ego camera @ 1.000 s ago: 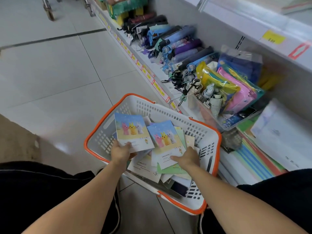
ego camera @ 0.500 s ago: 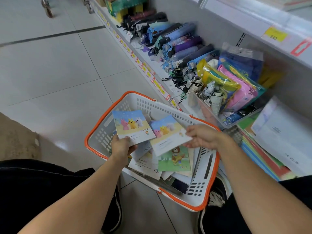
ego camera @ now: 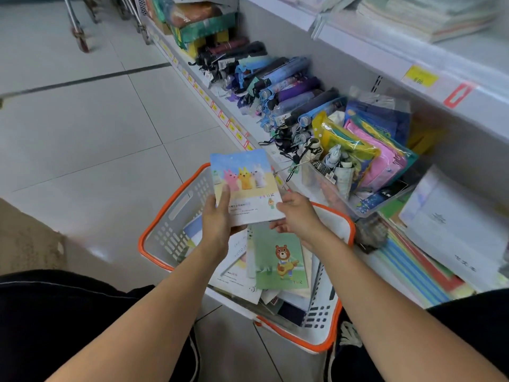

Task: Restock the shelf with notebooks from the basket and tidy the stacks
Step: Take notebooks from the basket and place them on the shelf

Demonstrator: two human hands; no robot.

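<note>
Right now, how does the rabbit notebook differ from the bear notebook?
The rabbit notebook is lifted above the basket, held by both hands; the bear notebook lies inside the basket, untouched. The rabbit notebook's cover is blue and cream; the bear notebook's is green. Both have cartoon animal covers.

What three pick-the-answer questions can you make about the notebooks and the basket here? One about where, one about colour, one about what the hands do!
1. Where is the bear notebook?
A. in the basket
B. on the floor
C. on the top shelf

2. What colour is the basket rim?
A. blue
B. orange
C. green

3. What holds the bunny notebook?
A. nothing
B. one foot
C. both hands

Answers: 1 A, it lies on the pile inside; 2 B, orange runs round its top; 3 C, left hand and right hand grip its lower corners.
</note>
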